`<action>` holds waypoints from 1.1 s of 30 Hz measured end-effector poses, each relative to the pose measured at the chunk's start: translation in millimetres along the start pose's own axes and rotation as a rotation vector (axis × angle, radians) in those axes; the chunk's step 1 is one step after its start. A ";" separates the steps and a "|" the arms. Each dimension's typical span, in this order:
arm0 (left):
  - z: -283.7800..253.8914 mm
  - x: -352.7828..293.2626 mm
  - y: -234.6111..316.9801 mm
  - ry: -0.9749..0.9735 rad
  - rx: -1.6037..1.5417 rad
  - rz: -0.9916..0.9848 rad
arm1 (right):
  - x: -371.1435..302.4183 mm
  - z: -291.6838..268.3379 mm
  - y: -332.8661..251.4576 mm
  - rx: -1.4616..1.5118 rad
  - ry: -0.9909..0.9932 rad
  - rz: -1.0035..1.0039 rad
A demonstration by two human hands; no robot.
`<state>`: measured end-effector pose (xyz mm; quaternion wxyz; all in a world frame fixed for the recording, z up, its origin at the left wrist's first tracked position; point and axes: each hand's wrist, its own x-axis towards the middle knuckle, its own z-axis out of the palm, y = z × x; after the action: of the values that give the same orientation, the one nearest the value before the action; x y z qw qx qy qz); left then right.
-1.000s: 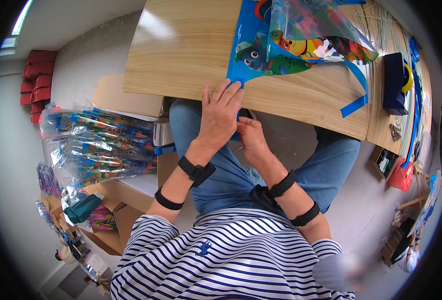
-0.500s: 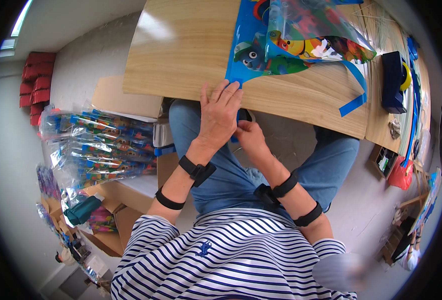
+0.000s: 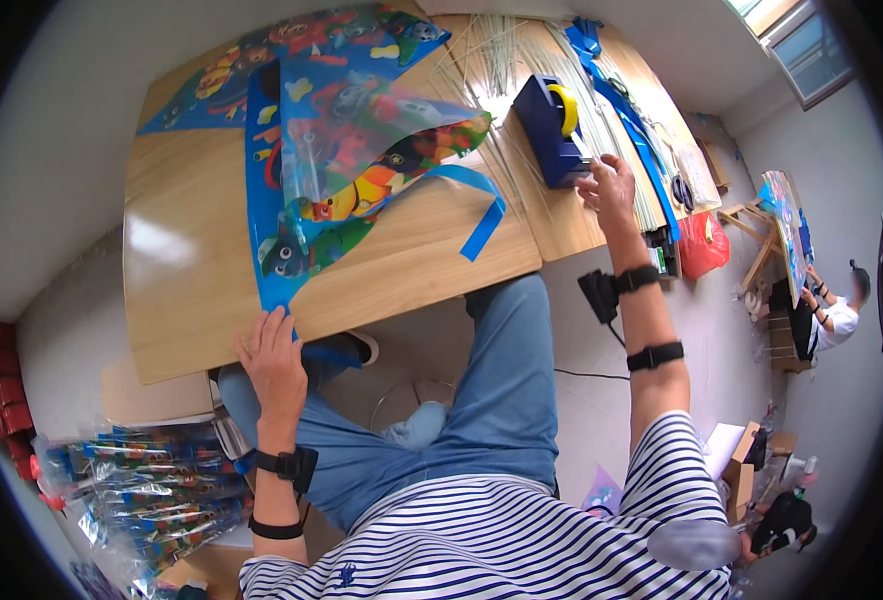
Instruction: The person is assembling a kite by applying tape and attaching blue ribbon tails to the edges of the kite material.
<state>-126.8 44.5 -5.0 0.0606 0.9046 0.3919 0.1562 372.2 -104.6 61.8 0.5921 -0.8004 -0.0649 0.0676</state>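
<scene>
Left of the dispenser (image 3: 545, 130): film (image 3: 327, 165), probably light, limp, slippery, best held by edges | left hand (image 3: 275, 368) laid flat on its tip | right hand (image 3: 614, 190) beside dispenser, can't tell if pinching

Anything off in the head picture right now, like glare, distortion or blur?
Head view: pale glare on the left of the tabletop, another bright spot left of the blue tape dispenser; head view: fisheye bends the tabletop's edges and leaves the corners black; head view: a blurred grey oval overlaps the striped shirt.
</scene>
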 end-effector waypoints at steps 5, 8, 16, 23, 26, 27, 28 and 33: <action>-0.7 0.6 0.1 -0.038 0.005 -0.005 | 40.9 -8.3 -18.3 -0.074 -0.297 0.160; -3.0 1.5 0.8 -0.040 -0.006 -0.025 | 47.5 -5.9 -21.4 -0.072 -0.336 0.160; -0.5 1.7 0.1 -0.053 -0.057 -0.060 | 44.4 -21.6 -10.0 0.159 -0.366 0.099; -0.4 0.9 -1.2 -0.040 -0.052 -0.052 | 15.2 -21.7 30.7 0.677 -0.353 0.448; -0.6 3.5 -0.3 -0.039 -0.055 -0.041 | 6.5 -23.5 59.5 0.996 -0.263 0.570; -0.5 3.7 -0.1 -0.034 -0.064 -0.048 | 1.4 -23.4 62.2 1.092 -0.174 0.613; -0.4 3.5 0.1 -0.030 -0.073 -0.054 | -2.8 -23.4 64.2 1.075 -0.153 0.661; -1.7 1.7 -2.0 -0.037 -0.068 -0.057 | -7.5 -16.8 51.1 1.091 -0.217 0.618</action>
<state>-127.6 47.1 -3.5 0.1028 0.8933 0.4107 0.1509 369.1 -136.6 18.0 0.8580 -0.3539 0.1533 0.3393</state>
